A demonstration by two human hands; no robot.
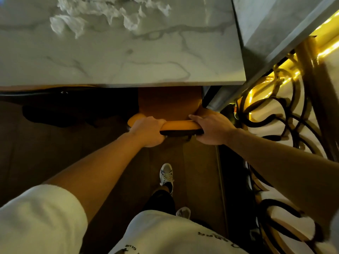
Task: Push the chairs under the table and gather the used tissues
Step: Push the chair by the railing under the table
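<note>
While both hands clamp the chair (176, 125) backrest, left hand (146, 132) and right hand (211, 130) closed around it, its seat sits partly under the table (128, 66). Crumpled tissues (102, 13) lie on the table's far side. The shirt (174, 235) lettering is unreadable.

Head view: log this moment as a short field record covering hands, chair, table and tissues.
left hand: gripping the top of the chair backrest, left end
right hand: gripping the same backrest, right end
chair: orange, seat partly under the table edge
table: marble top, near edge above the chair seat
tissues: crumpled white pile on the tabletop, far side, untouched
second chair: dark shape to the left, partly under the table; details unclear
</note>
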